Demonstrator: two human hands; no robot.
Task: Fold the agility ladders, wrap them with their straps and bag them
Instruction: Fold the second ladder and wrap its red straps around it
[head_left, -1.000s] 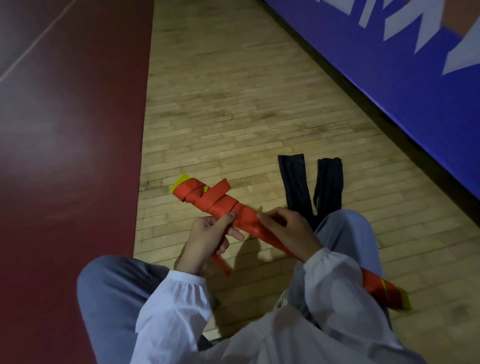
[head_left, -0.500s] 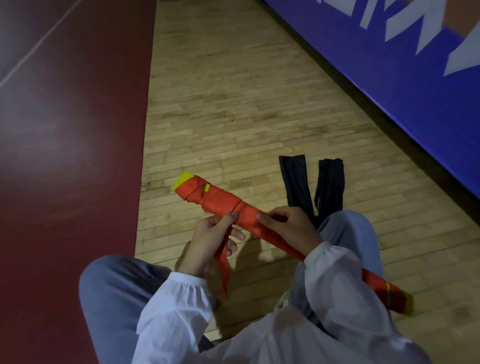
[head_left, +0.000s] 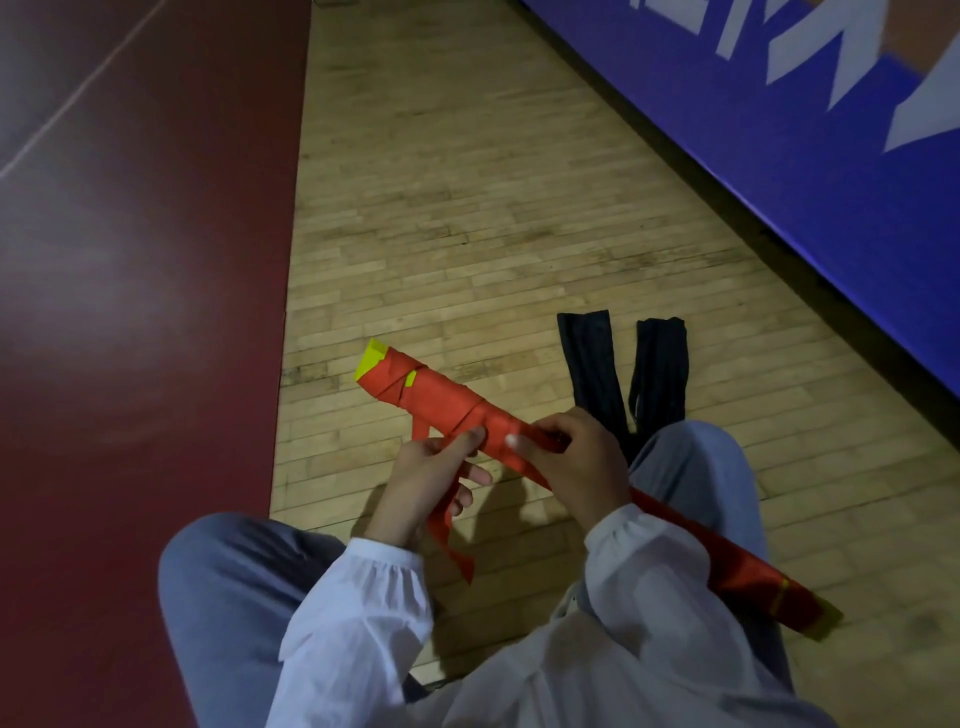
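Left hand (head_left: 431, 478) is closed on the loose orange strap (head_left: 447, 530), which is pinched under the thumb against the folded ladder bundle (head_left: 441, 397), and the strap's free end is left hanging below the palm. Right hand (head_left: 576, 467) is curled around the bundle just beside the left, with the thumb pressed on the wrapped surface. The bundle is held slanted, its yellow-green tip (head_left: 371, 358) raised over the wooden floor (head_left: 467, 208) and its far end laid across the right thigh (head_left: 701, 467). Several turns of strap are seen wound near the tip. Two narrow black bags (head_left: 592, 364) are laid flat on the floor beyond the right knee, near the blue wall padding (head_left: 779, 156).
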